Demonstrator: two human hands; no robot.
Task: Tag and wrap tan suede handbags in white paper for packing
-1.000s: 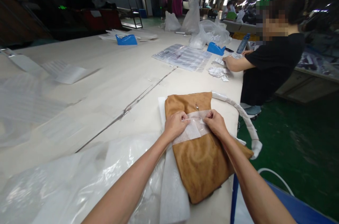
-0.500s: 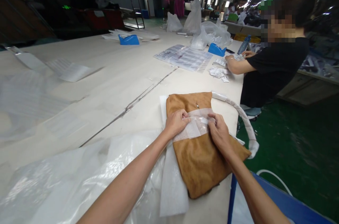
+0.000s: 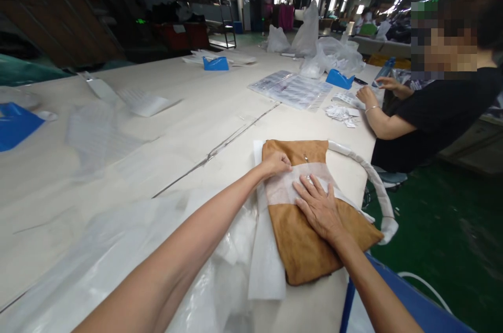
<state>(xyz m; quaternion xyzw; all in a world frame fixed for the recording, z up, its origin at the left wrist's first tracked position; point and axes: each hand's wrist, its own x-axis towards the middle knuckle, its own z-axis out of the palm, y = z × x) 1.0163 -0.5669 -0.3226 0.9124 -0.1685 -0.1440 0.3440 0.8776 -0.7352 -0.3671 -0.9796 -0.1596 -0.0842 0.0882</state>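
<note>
A tan suede-like bag (image 3: 314, 241) lies on the table, with a strap (image 3: 367, 170) wrapped in white padding curving off its right side. Across the bag's middle runs a band of thin, translucent white wrapping sheet (image 3: 280, 192). My left hand (image 3: 277, 165) is closed at the band's upper edge, its fingertips pinched against the sheet. Flat on the band and the tan material below it rests my right hand (image 3: 319, 210), fingers spread. A small metal piece (image 3: 306, 158) shows above the band. White foam sheet (image 3: 267, 265) sticks out from under the bag's left side.
Clear plastic bags (image 3: 157, 249) cover the table at near left. Blue tape dispensers (image 3: 340, 78) stand about the table. At the right edge, a co-worker in a black shirt (image 3: 444, 107) handles small white tags (image 3: 343, 114). A blue bin (image 3: 408, 296) is below the table's right edge.
My right hand has gone from curled fingers at the sheet to lying flat and spread on it. The sheet looks smoother. My left hand stays by its upper edge. The view has swung left.
</note>
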